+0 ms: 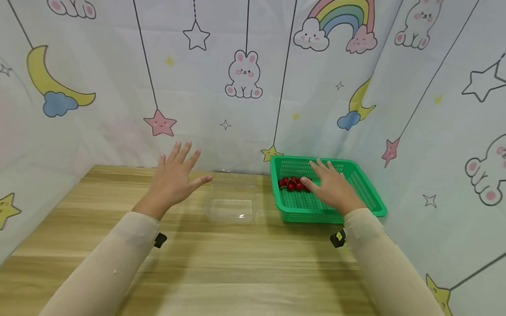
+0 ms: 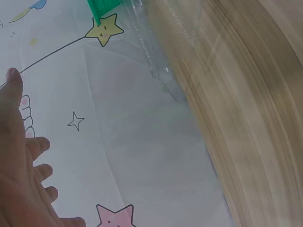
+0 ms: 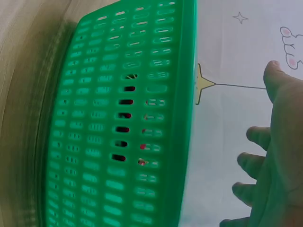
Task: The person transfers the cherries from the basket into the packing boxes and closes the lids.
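Note:
My left hand (image 1: 171, 180) is held up with its fingers spread, left of a clear plastic container (image 1: 232, 208), and holds nothing. The right hand (image 1: 332, 186), also spread and holding nothing, overlaps the green basket (image 1: 318, 217) in the head view. Red cherries (image 1: 291, 183) lie in the basket's left part, some of them behind the right thumb. In the right wrist view, the slotted side of the basket (image 3: 113, 184) stands beside the hand, and bits of red show through the slots. A clear edge of the container (image 2: 156, 52) appears in the left wrist view.
The wooden table (image 1: 232, 278) reaches back to a white curtain (image 1: 196, 91) printed with rabbits, stars and moons. Along the right side the curtain comes close to the basket. Each wrist carries a small black camera (image 1: 338, 238).

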The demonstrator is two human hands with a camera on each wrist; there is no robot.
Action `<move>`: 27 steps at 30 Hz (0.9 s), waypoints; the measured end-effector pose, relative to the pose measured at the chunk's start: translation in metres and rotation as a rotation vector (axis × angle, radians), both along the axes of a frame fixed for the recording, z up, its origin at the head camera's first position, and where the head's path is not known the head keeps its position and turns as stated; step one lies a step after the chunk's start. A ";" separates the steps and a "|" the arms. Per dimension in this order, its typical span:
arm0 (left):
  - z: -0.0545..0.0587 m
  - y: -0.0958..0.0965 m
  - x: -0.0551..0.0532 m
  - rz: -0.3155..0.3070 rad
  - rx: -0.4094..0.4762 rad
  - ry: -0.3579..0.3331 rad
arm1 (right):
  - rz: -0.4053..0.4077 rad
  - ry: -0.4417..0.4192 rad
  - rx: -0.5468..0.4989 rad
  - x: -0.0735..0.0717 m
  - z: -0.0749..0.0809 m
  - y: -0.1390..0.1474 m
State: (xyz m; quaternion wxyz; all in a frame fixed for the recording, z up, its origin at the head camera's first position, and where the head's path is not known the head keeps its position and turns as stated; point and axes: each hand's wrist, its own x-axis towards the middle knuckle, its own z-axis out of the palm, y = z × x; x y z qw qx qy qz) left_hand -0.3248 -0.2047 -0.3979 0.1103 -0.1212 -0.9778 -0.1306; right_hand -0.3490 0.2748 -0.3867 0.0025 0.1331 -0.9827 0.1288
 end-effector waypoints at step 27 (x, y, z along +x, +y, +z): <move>-0.050 0.018 -0.016 -0.293 0.100 -0.329 | 0.098 -0.253 -0.016 0.001 -0.034 -0.026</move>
